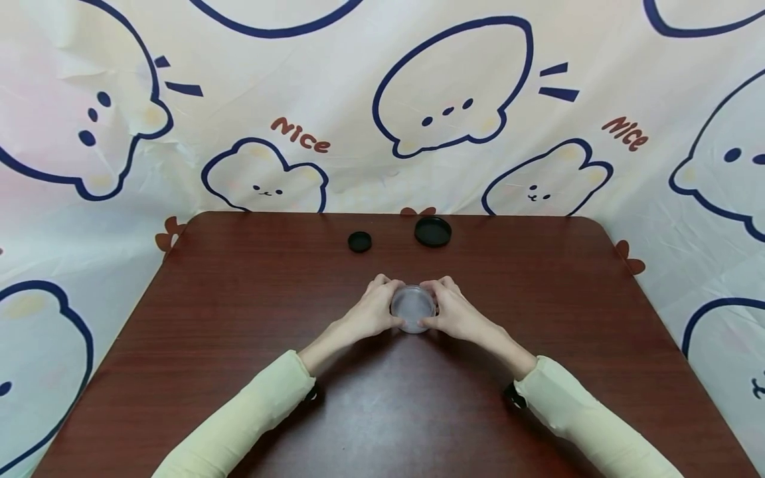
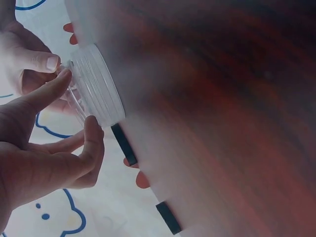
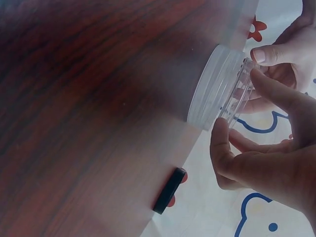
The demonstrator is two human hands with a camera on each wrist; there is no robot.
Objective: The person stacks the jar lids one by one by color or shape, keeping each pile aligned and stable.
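Note:
A clear round plastic container (image 1: pixel 414 309) is between the two hands near the middle of the table. In the wrist views it has a glassy upper section over a wider, ribbed, cloudy one; I cannot tell whether these are separate pieces. My left hand (image 1: pixel 378 308) pinches the upper section from the left with thumb and curled fingers. From the other side, my right hand (image 1: pixel 452 309) grips that same section in a matching way. The two thumbs are on the near side, close together. What the container holds is hidden.
Two round black lids lie at the table's back edge, a small lid (image 1: pixel 360 241) on the left and a larger lid (image 1: pixel 433 232) on the right. Beyond the brown wooden table (image 1: pixel 269 279) hangs a printed cloth (image 1: pixel 352 79).

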